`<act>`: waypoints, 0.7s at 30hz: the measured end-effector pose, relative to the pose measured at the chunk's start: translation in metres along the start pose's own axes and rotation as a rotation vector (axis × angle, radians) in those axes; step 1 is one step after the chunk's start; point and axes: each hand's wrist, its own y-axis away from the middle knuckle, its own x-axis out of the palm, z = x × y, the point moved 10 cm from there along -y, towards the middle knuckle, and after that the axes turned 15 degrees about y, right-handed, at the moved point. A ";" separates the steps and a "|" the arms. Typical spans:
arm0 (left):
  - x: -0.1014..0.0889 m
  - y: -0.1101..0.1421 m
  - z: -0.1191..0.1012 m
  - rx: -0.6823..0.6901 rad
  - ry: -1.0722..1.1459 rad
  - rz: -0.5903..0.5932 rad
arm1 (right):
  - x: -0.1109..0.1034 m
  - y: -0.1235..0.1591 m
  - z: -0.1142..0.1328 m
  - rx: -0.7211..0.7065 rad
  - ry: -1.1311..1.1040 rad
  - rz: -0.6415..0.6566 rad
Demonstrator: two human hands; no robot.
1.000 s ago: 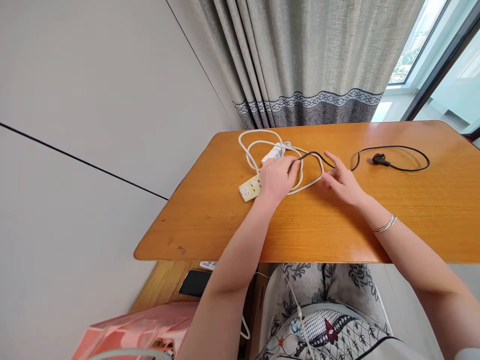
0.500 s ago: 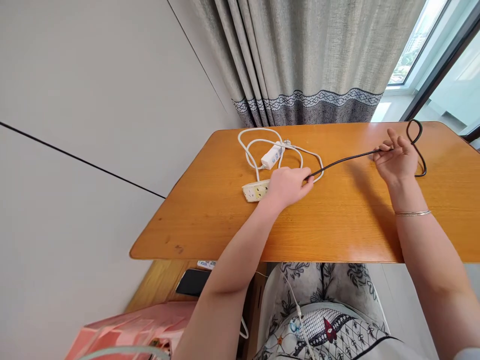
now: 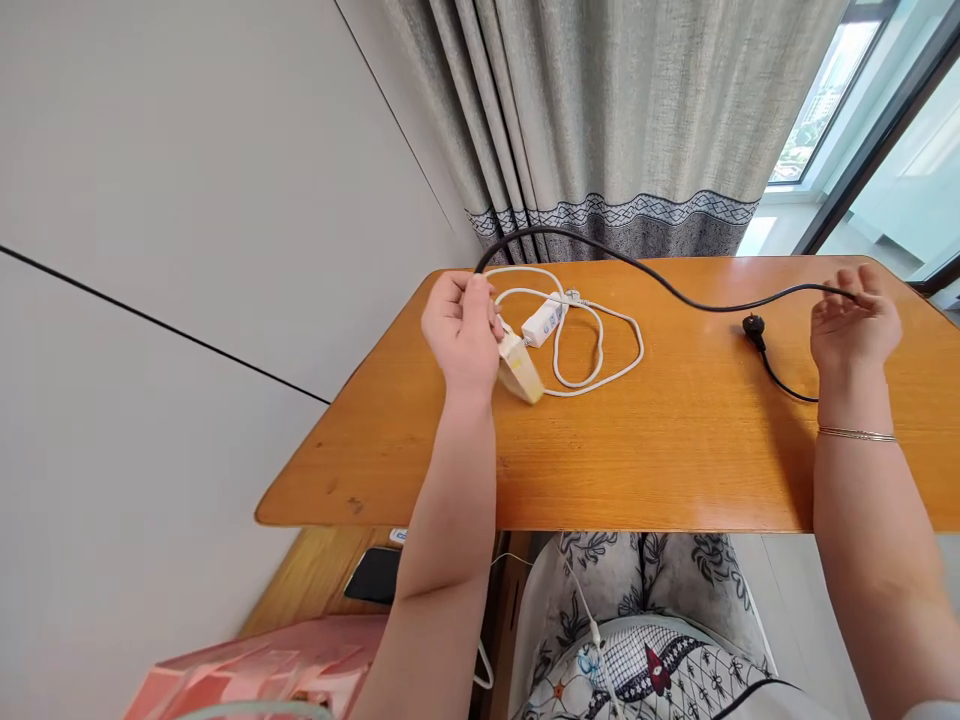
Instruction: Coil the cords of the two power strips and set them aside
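My left hand (image 3: 461, 330) is raised over the table's left side, closed on one end of a black cable (image 3: 637, 265). The cable arcs through the air to my right hand (image 3: 855, 325), whose curled fingers hold it near the table's right end. Its black plug (image 3: 754, 325) hangs just left of my right hand, close to the tabletop. Beside my left hand a white power strip (image 3: 520, 375) is tipped up on its edge. The strip's white cord (image 3: 600, 350) lies coiled on the wood with a white plug (image 3: 541, 320) inside the loops.
The orange wooden table (image 3: 637, 450) stands against a grey wall, with a grey curtain (image 3: 622, 120) behind it and a window at the right. A black phone (image 3: 375, 575) lies on a lower shelf at the left, above a pink bag (image 3: 247, 670).
My left hand has lifted the black cable's end up and to the left, away from the strip's sockets. The power strip has tipped onto its edge. My right hand stays at the right, still holding the cable.
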 end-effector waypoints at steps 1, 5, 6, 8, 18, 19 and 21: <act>0.005 -0.001 -0.008 -0.009 0.090 0.002 | 0.007 0.004 -0.005 0.024 0.073 0.033; 0.047 -0.003 -0.031 -0.160 0.270 0.125 | 0.056 0.034 -0.020 0.060 0.469 0.354; 0.060 -0.003 -0.032 -0.214 0.291 0.165 | 0.070 0.045 -0.018 0.023 0.588 0.447; 0.083 -0.002 -0.031 -0.309 0.303 0.240 | 0.096 0.064 -0.001 -0.133 0.742 0.530; 0.130 0.014 -0.018 -0.382 0.289 0.454 | 0.197 0.144 0.045 -0.748 0.900 0.844; 0.130 0.014 -0.016 -0.394 0.290 0.471 | 0.200 0.146 0.035 -0.748 1.028 0.868; 0.128 0.013 -0.012 -0.427 0.296 0.497 | 0.200 0.150 0.015 -0.740 1.320 0.919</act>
